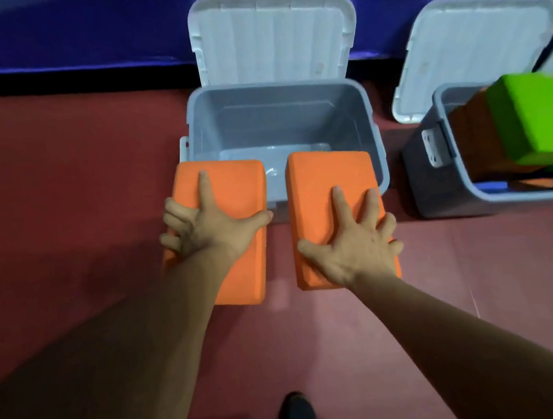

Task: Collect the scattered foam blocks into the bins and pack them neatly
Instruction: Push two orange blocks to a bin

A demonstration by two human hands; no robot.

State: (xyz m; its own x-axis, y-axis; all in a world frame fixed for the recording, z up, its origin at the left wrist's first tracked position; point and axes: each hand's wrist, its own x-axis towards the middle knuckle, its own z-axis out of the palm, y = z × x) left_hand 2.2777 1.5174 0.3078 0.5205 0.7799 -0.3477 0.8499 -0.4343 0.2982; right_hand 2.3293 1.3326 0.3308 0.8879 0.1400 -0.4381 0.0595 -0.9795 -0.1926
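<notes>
Fingers of the left hand (213,228) spread wide over the left orange rectangular foam block (231,187): the index finger lies straight along its top, while the thumb and outer fingers curl over its 2 long sides, gripping it. The right hand (355,245) grips the right orange rectangular foam block (325,179) the same way, fingers splayed.

The 2 blocks sit side by side with a narrow gap between them. Beyond the fingertips, their far ends overlap the near rim of an open grey plastic bin (196,122). Its pale lid (272,37) stands behind it against the blue wall (76,35).

Right of the right hand's fingers, well apart, a second grey bin (437,184) holds a green foam block (533,114).
</notes>
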